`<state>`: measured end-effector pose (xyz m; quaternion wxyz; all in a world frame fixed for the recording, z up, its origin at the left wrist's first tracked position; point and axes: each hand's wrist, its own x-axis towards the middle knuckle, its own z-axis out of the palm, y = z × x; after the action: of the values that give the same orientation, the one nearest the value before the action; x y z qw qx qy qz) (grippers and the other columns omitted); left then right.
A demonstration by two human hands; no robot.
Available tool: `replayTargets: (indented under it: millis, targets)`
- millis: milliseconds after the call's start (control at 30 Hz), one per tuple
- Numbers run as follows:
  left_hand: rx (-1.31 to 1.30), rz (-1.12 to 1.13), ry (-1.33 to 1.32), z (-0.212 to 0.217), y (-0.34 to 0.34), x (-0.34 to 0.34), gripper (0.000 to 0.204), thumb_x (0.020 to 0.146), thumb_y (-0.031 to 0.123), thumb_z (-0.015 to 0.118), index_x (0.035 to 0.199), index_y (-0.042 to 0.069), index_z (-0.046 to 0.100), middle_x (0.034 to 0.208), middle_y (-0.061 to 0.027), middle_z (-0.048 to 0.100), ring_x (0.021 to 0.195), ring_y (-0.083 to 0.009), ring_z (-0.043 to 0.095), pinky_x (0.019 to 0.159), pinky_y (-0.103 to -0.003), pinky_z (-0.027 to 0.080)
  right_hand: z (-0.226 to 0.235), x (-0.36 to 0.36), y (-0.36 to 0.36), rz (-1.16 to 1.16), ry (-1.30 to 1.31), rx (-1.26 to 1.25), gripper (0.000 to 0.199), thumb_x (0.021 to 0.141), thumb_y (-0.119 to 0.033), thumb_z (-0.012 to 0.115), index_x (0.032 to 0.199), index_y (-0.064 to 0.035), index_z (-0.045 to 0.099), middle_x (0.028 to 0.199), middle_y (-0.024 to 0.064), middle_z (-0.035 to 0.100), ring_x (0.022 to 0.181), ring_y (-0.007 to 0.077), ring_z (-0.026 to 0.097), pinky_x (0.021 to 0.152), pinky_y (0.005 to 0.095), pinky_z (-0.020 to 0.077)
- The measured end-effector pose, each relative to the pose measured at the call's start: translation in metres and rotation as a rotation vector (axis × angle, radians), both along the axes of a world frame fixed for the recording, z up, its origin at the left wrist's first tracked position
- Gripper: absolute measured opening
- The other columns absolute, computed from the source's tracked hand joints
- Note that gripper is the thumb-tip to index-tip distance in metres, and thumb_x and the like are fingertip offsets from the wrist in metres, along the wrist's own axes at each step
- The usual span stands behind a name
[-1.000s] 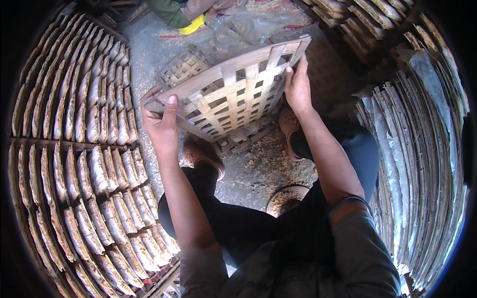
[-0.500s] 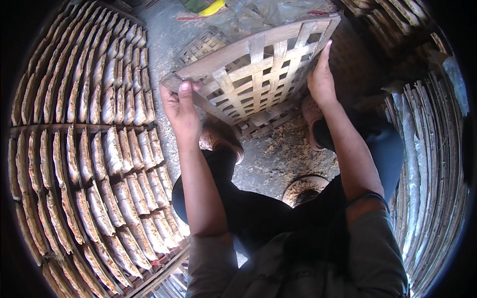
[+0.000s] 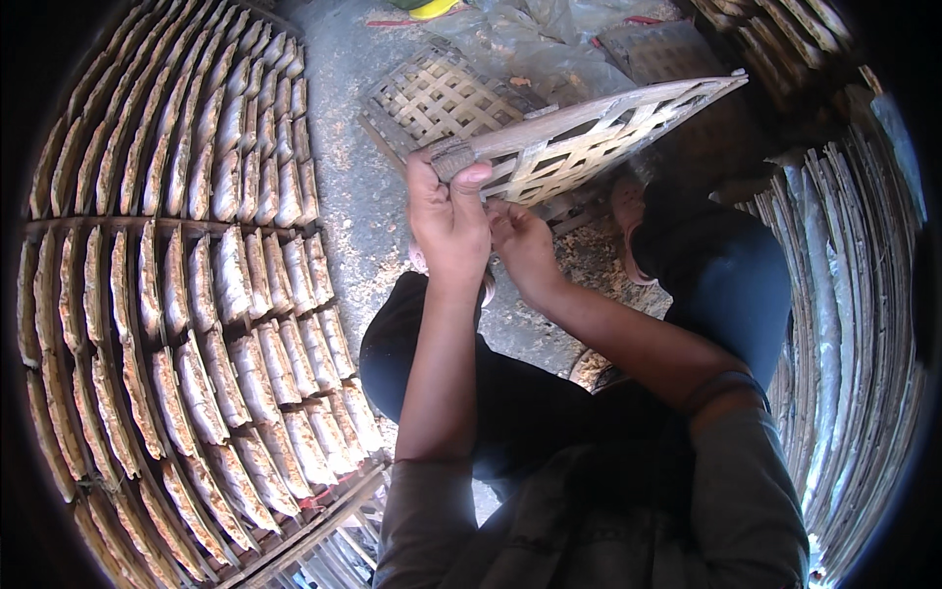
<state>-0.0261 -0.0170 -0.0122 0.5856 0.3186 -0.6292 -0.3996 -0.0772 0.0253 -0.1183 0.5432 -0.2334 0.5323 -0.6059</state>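
A woven lattice panel in a wooden frame (image 3: 608,123), made of flat pale strips, is tilted up in front of me. My left hand (image 3: 446,226) is closed round its near left corner, thumb on top of the wooden edge. Just beside it, my right hand (image 3: 530,253) has its fingers curled at the panel's lower near edge. Its fingertips are partly hidden, but they appear to grip the frame. The panel's far right end sticks out unsupported. Behind the left corner, a second lattice panel (image 3: 446,98) lies on the floor.
On the left stand rows of pale, curved strips with orange-brown edges (image 3: 206,383). To the right is a tall stack of thin layers (image 3: 854,314). Clear plastic sheeting (image 3: 530,44) and a yellow item (image 3: 432,9) lie at the back. Crumbs litter the floor (image 3: 343,59).
My right hand has left the panel's far right side and come over beside my left hand. The panel has turned and tipped flatter, uncovering more of the lattice panel on the floor.
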Motion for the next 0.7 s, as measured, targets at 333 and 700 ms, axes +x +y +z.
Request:
replayTargets:
  millis: [333,700]
  targets:
    - [0.034,-0.019,0.123,-0.004,-0.001,0.006,0.018,0.099,0.014,0.057,0.11,0.001,0.049,0.09,-0.0051,0.061,0.088,-0.0121,0.061,0.087,-0.03,0.049,0.037,0.01,0.01,-0.037,-0.347,0.201,0.026,0.093,-0.025,0.064,0.097,0.0002,0.066,0.086,0.0011,0.061,0.075,0.0123,0.051,0.067,0.0266,0.0429]
    - [0.045,0.005,0.151,-0.006,-0.002,0.007,0.021,0.097,0.018,0.06,0.109,0.002,0.051,0.083,-0.0062,0.06,0.083,-0.0159,0.061,0.09,-0.038,0.051,0.015,-0.011,-0.004,0.11,-0.412,0.135,0.018,0.088,-0.017,0.073,0.089,-0.0006,0.065,0.08,0.0043,0.063,0.075,0.0125,0.059,0.069,0.0275,0.0485]
